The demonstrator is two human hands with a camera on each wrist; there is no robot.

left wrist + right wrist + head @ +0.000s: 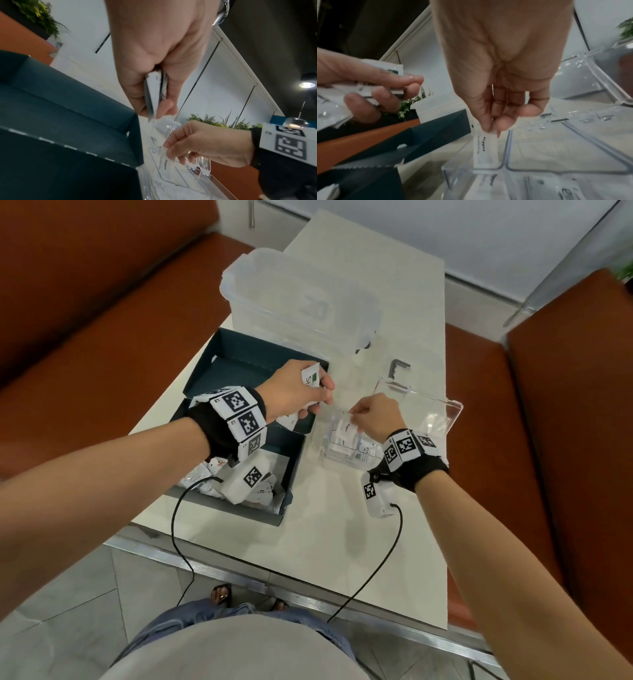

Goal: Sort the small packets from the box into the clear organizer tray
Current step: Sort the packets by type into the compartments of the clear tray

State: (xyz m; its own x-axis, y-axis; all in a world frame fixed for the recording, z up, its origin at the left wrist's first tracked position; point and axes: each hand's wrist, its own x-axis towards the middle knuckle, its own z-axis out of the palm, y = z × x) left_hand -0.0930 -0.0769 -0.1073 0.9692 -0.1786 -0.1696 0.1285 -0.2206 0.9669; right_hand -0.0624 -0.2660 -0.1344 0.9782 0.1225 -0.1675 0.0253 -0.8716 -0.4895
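A dark teal box (246, 405) lies open on the table, with several white packets (260, 491) in its near half. My left hand (301, 392) grips a small stack of packets (311, 378) above the box's right edge. In the left wrist view that stack (154, 92) is seen edge-on between my fingers. To the right stands the clear organizer tray (346, 455). My right hand (373, 416) pinches the top of a white pepper packet (485, 150), which stands upright in a tray compartment. Other packets (364, 451) lie in the tray's near cells.
A large clear lidded container (301, 299) stands behind the box. The tray's clear lid (428, 412) is open to the far right. Orange bench seats (102, 330) flank the pale table (342, 542). Cables (178, 529) run from both wrists toward the near edge.
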